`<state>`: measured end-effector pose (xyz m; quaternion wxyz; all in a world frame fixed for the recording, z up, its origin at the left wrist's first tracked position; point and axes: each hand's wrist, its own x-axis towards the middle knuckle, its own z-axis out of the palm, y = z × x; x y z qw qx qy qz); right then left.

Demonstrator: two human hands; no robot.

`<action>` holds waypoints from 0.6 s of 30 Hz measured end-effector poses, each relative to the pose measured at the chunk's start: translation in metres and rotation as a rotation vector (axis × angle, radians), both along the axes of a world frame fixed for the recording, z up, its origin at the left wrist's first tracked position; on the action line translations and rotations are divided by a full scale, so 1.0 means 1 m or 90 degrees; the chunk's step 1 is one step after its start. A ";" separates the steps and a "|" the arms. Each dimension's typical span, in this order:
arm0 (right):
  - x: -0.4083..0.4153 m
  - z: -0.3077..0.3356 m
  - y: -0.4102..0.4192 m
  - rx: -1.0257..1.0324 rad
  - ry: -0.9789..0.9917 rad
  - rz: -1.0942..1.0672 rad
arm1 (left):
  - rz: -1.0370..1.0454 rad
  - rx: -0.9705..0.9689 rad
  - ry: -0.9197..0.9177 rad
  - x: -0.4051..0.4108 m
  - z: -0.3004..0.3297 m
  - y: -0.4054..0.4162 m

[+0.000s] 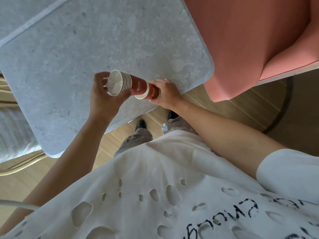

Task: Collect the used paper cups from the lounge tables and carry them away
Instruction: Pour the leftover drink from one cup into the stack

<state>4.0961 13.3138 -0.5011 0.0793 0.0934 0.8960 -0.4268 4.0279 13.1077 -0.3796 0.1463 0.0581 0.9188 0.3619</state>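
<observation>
My left hand [103, 94] curls round the rim end of a nested stack of red paper cups [127, 83], thumb and fingers wrapped about its white mouth, which faces nine o'clock. The stack lies on its side in the air just over the grey stone worktop [69, 49]. My right hand [165, 92] grips a single red cup [153, 92] by its base, fingers closed round it, its white rim fitted over the bottom of the stack at three o'clock of it. Stack and single cup form one line between my two hands, near the worktop's edge closest to me. At one o'clock, just beside the worktop, sits a pink upholstered seat [250, 40]. At eight o'clock, a pale woven chair [13, 133] pokes out from under the worktop. Below, my dark shoes [140, 125] stand on the wooden floor [224, 104].
</observation>
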 end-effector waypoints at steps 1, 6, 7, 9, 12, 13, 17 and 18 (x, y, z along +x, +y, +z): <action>0.000 0.000 0.000 -0.004 -0.005 0.001 | -0.002 -0.002 -0.001 0.000 0.000 0.000; 0.000 0.000 0.001 -0.011 -0.011 0.005 | -0.020 -0.018 -0.013 0.005 -0.007 0.002; -0.001 0.000 0.001 -0.012 -0.014 0.008 | -0.023 -0.020 -0.013 0.006 -0.009 0.002; -0.001 0.000 0.001 -0.011 -0.019 0.011 | -0.022 -0.023 -0.018 0.007 -0.014 0.003; -0.002 0.000 0.001 -0.011 -0.021 0.012 | -0.012 -0.023 -0.028 0.008 -0.020 0.006; -0.002 0.000 0.001 -0.012 -0.021 0.011 | -0.008 -0.021 -0.030 0.009 -0.022 0.008; -0.003 -0.002 0.001 -0.014 -0.025 0.015 | 0.003 -0.038 -0.032 0.009 -0.027 0.013; -0.003 -0.002 0.001 -0.013 -0.026 0.016 | 0.003 -0.046 -0.033 0.009 -0.027 0.014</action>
